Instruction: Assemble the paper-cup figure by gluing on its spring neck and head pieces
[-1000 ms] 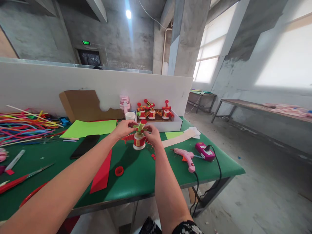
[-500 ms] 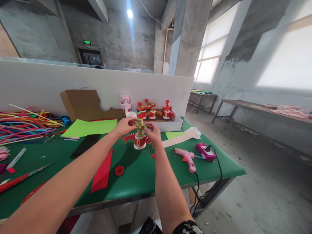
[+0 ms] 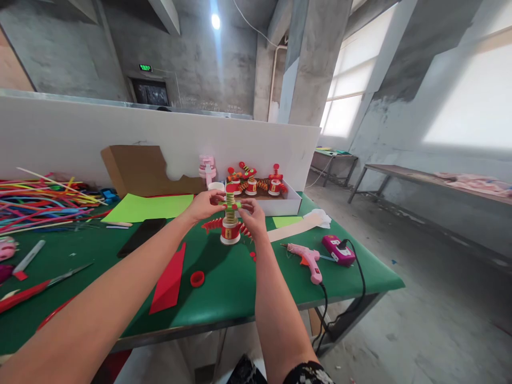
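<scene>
A folded-paper figure [image 3: 230,232] with a red-and-white cup base stands on the green table, its red pleated arms spread to both sides. Its pleated yellow-green upper part rises between my two hands. My left hand [image 3: 208,205] pinches the green piece near the top from the left. From the right, my right hand [image 3: 253,214] has its fingers closed on the other end of that green piece. A red ring [image 3: 197,279] lies in front of the figure, and small red discs [image 3: 253,256] are near my right wrist.
A pink glue gun [image 3: 306,258] and a magenta power box [image 3: 338,249] with black cords lie to the right. Finished figures sit in a white box [image 3: 290,207] behind. Scissors [image 3: 48,285], a black phone [image 3: 141,238], green paper [image 3: 148,207] and pipe cleaners [image 3: 44,202] occupy the left.
My hands stay on the upper part of the figure, with only slight finger movement. The whole view has shifted slightly.
</scene>
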Available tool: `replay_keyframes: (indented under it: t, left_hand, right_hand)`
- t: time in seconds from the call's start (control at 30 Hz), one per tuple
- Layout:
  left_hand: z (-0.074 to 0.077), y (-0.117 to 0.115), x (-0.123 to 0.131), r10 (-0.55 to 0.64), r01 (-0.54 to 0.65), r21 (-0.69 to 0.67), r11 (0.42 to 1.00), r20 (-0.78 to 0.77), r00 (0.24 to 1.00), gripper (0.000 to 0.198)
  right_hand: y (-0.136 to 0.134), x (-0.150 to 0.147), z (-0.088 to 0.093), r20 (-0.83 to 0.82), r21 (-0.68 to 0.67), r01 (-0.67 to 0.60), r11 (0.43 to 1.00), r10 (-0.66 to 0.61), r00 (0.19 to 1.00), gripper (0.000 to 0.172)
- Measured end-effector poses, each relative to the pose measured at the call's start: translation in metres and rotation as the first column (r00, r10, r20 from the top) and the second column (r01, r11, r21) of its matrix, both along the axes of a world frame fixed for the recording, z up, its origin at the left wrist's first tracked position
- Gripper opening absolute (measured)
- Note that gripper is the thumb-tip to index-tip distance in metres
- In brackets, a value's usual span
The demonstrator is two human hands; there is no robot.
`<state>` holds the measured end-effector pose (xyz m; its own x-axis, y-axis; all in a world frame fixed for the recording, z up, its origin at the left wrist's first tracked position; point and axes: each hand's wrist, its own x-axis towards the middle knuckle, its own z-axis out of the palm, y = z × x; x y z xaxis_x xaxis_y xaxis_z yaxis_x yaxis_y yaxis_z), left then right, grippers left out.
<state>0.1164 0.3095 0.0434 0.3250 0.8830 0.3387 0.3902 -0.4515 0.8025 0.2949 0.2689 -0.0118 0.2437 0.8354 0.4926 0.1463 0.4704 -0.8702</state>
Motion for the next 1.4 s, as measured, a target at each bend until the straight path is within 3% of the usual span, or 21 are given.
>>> replay_keyframes:
  t: [0.27, 0.43, 0.53, 0.6, 0.7, 0.8, 0.9, 0.97, 1.07, 1.17, 1.3, 1.4]
  left_hand:
    - [0.003, -0.006, -0.005, 0.013, -0.013, 0.001, 1.000, 0.059, 0.998, 0.059]
    - [0.010, -0.014, -0.015, 0.056, -0.057, 0.011, 0.998, 0.090, 0.994, 0.056]
    - [0.012, -0.030, -0.023, 0.123, -0.126, 0.023, 0.992, 0.099, 0.987, 0.049]
    - [0.008, -0.053, -0.027, 0.188, -0.194, 0.053, 0.979, 0.102, 0.977, 0.042]
    - [-0.013, -0.107, -0.029, 0.240, -0.253, 0.148, 0.956, 0.101, 0.965, 0.031]
    - [-0.052, -0.166, -0.024, 0.245, -0.241, 0.290, 0.926, 0.024, 0.969, 0.023]
    - [-0.093, -0.203, -0.019, 0.192, -0.140, 0.462, 0.875, -0.065, 0.979, 0.025]
    - [-0.113, -0.209, -0.016, 0.210, -0.108, 0.569, 0.815, -0.115, 0.971, 0.029]
    - [-0.128, -0.206, -0.014, 0.261, -0.071, 0.660, 0.748, -0.195, 0.945, 0.033]
    - [-0.131, -0.203, -0.013, 0.306, -0.047, 0.698, 0.714, -0.252, 0.918, 0.035]
    - [-0.131, -0.204, -0.011, 0.340, -0.055, 0.703, 0.709, -0.272, 0.900, 0.036]
    - [-0.131, -0.205, -0.011, 0.341, -0.049, 0.706, 0.707, -0.280, 0.897, 0.036]
  right_hand:
    - [-0.001, 0.002, 0.002, -0.120, 0.004, 0.004, 1.000, -0.003, 0.993, 0.017]
    - [0.000, 0.005, 0.004, -0.237, -0.034, 0.065, 0.997, -0.072, 0.969, 0.018]
    - [0.001, 0.007, 0.004, -0.265, -0.055, 0.097, 0.994, -0.108, 0.958, 0.018]
    - [0.001, 0.007, 0.003, -0.262, -0.061, 0.133, 0.989, -0.144, 0.954, 0.017]
    - [0.001, 0.009, 0.002, -0.231, -0.062, 0.205, 0.977, -0.214, 0.949, 0.015]
    - [-0.002, 0.009, 0.002, -0.158, -0.070, 0.274, 0.959, -0.281, 0.947, 0.014]
    - [-0.008, 0.006, 0.003, 0.036, -0.037, 0.351, 0.936, -0.350, 0.936, 0.010]
    - [-0.014, 0.001, 0.003, 0.206, 0.011, 0.382, 0.924, -0.376, 0.903, 0.007]
    - [-0.022, -0.009, 0.000, 0.378, 0.038, 0.397, 0.917, -0.381, 0.844, 0.008]
    - [-0.026, -0.019, -0.001, 0.448, -0.013, 0.413, 0.911, -0.364, 0.817, 0.004]
    - [-0.028, -0.026, -0.001, 0.482, -0.115, 0.419, 0.901, -0.318, 0.817, 0.015]
    - [-0.027, -0.027, -0.003, 0.456, -0.111, 0.395, 0.912, -0.306, 0.836, 0.020]
